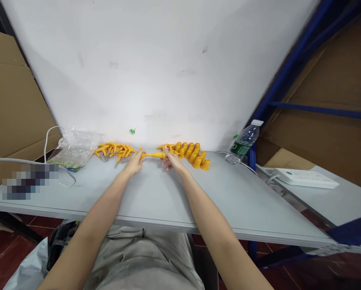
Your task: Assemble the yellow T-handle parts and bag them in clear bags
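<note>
Between my two hands, a yellow plastic piece (154, 154) with a ribbed or twisted shaft lies sideways just above the table. My left hand (133, 163) is closed around its left end, where a short stub sticks up. The fingers of my right hand (173, 162) pinch its thicker right end. Left of my left hand is a pile of yellow branched plastic parts (114, 148) with metal bead chains (103, 158). Just behind my right hand lie a few more yellow parts (167, 146). Yellow cup-shaped pieces (195, 155) stand in rows to its right.
Clear plastic bags (80, 145) and a white cable (45, 141) lie at the back left of the grey table (156, 197). A water bottle (245, 141) leans at the right. Beyond it is a white power strip (307, 178). A white panel (168, 80) rises behind.
</note>
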`<state>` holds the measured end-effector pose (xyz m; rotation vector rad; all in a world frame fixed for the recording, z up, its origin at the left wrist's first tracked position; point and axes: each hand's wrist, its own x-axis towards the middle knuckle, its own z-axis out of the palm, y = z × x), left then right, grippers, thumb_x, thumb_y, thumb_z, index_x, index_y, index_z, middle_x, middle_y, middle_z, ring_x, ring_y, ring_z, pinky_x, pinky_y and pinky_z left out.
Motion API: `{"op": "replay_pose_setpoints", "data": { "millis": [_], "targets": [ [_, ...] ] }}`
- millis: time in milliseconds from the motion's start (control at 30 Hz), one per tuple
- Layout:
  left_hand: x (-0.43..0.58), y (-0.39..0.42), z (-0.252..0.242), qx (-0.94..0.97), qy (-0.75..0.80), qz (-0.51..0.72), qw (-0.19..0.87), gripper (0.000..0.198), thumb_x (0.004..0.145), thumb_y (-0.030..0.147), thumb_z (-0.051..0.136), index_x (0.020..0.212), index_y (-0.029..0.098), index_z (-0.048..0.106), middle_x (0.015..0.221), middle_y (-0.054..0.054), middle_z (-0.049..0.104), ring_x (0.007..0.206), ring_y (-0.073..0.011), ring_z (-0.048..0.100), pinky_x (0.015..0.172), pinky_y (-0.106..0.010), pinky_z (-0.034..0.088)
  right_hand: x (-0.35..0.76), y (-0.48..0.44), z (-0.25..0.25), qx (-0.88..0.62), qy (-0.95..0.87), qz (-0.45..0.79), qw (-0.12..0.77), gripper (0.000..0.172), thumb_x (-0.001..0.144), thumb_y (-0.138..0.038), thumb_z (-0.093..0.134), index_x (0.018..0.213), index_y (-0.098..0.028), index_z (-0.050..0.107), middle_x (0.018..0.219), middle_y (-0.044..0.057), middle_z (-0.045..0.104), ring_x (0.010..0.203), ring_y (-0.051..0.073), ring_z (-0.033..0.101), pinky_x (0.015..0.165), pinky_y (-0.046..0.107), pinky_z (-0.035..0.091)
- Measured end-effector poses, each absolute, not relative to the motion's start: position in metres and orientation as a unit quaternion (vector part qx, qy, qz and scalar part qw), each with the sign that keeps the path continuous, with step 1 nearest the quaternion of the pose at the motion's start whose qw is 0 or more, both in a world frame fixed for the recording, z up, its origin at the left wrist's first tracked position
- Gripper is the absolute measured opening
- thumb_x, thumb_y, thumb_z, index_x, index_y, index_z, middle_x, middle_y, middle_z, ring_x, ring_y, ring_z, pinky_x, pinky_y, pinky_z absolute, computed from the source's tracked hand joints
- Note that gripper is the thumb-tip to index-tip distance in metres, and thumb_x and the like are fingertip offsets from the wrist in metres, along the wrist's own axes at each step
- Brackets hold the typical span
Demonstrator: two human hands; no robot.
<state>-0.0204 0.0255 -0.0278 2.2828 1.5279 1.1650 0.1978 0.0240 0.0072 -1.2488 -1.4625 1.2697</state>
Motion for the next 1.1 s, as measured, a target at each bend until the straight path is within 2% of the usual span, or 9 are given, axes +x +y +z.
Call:
{"op": "replay_pose_setpoints", "data": {
  "millis": [33, 100, 133, 200, 367, 633, 867, 967, 1100],
  "targets": [
    [-0.0211, 0.0257, -0.0281, 0.761, 0.512, 0.390, 0.080, 0.032, 0.085, 0.012, 0.048, 0.115, 0.020, 0.055, 0.107, -0.007, 0.061, 0.100, -0.0211, 0.058, 0.094, -0.037, 0.047, 0.2002, 0.0241, 0.0077, -0.481, -0.579, 0.520, 0.405, 0.050, 0.087, -0.065, 0.049, 0.090, -0.018, 0.066, 0.065, 0.005, 0.067, 0.040, 0.010, 0.053, 0.037, 0.022, 0.041],
    [-0.0226, 0.0262, -0.0287, 0.758, 0.515, 0.391, 0.083, 0.032, 0.085, 0.013, 0.048, 0.116, 0.020, 0.055, 0.107, -0.007, 0.062, 0.099, -0.0209, 0.058, 0.092, -0.037, 0.048, 0.2048, 0.0242, 0.0086, -0.443, -0.584, 0.546, 0.406, 0.043, 0.084, -0.052, 0.064, 0.115, -0.022, 0.063, 0.092, 0.006, 0.072, 0.057, 0.013, 0.065, 0.051, 0.024, 0.052],
    [-0.0232, 0.0263, -0.0289, 0.757, 0.516, 0.391, 0.083, 0.032, 0.085, 0.013, 0.048, 0.116, 0.020, 0.055, 0.107, -0.007, 0.062, 0.099, -0.0209, 0.059, 0.092, -0.038, 0.048, 0.2066, 0.0243, 0.0089, -0.425, -0.588, 0.555, 0.407, 0.047, 0.082, -0.045, 0.070, 0.123, -0.024, 0.060, 0.101, 0.006, 0.071, 0.065, 0.014, 0.069, 0.058, 0.025, 0.055],
    [-0.0242, 0.0264, -0.0292, 0.757, 0.517, 0.392, 0.083, 0.031, 0.086, 0.014, 0.048, 0.115, 0.021, 0.055, 0.107, -0.007, 0.062, 0.099, -0.0211, 0.058, 0.092, -0.038, 0.048, 0.2087, 0.0249, 0.0089, -0.404, -0.590, 0.563, 0.414, 0.054, 0.079, -0.033, 0.074, 0.129, -0.025, 0.057, 0.106, 0.005, 0.070, 0.072, 0.015, 0.071, 0.066, 0.027, 0.057],
    [-0.0237, 0.0258, -0.0283, 0.757, 0.513, 0.395, 0.089, 0.027, 0.087, 0.017, 0.050, 0.113, 0.020, 0.055, 0.109, -0.008, 0.062, 0.104, -0.0219, 0.059, 0.094, -0.039, 0.047, 0.2080, 0.0268, 0.0068, -0.399, -0.575, 0.571, 0.428, 0.049, 0.079, -0.026, 0.074, 0.126, -0.022, 0.061, 0.097, 0.006, 0.074, 0.071, 0.017, 0.071, 0.066, 0.028, 0.057],
    [-0.0216, 0.0223, -0.0233, 0.753, 0.516, 0.395, 0.102, 0.024, 0.088, 0.023, 0.054, 0.112, 0.019, 0.055, 0.114, -0.009, 0.063, 0.106, -0.0221, 0.060, 0.096, -0.038, 0.046, 0.2074, 0.0314, 0.0019, -0.394, -0.577, 0.564, 0.441, 0.046, 0.083, -0.030, 0.071, 0.126, -0.018, 0.060, 0.089, 0.006, 0.074, 0.071, 0.016, 0.071, 0.066, 0.026, 0.056],
    [-0.0215, 0.0218, -0.0220, 0.750, 0.517, 0.402, 0.090, 0.023, 0.088, 0.024, 0.056, 0.110, 0.019, 0.057, 0.113, -0.009, 0.064, 0.103, -0.0223, 0.061, 0.093, -0.037, 0.047, 0.2060, 0.0307, 0.0030, -0.396, -0.575, 0.562, 0.443, 0.046, 0.080, -0.034, 0.074, 0.121, -0.017, 0.061, 0.086, 0.006, 0.074, 0.070, 0.015, 0.070, 0.065, 0.025, 0.055],
    [-0.0214, 0.0223, -0.0225, 0.749, 0.517, 0.403, 0.095, 0.022, 0.088, 0.024, 0.057, 0.110, 0.020, 0.057, 0.113, -0.008, 0.065, 0.103, -0.0220, 0.061, 0.093, -0.037, 0.047, 0.2057, 0.0297, 0.0041, -0.402, -0.575, 0.555, 0.447, 0.040, 0.079, -0.036, 0.074, 0.113, -0.017, 0.064, 0.083, 0.005, 0.073, 0.069, 0.015, 0.070, 0.064, 0.025, 0.054],
    [-0.0206, 0.0225, -0.0226, 0.753, 0.511, 0.405, 0.094, 0.022, 0.087, 0.025, 0.057, 0.109, 0.021, 0.057, 0.111, -0.008, 0.065, 0.105, -0.0222, 0.060, 0.094, -0.037, 0.047, 0.2032, 0.0284, 0.0052, -0.409, -0.581, 0.542, 0.450, 0.027, 0.081, -0.043, 0.071, 0.089, -0.018, 0.065, 0.075, 0.003, 0.072, 0.064, 0.014, 0.069, 0.060, 0.023, 0.053]
  ]
}}
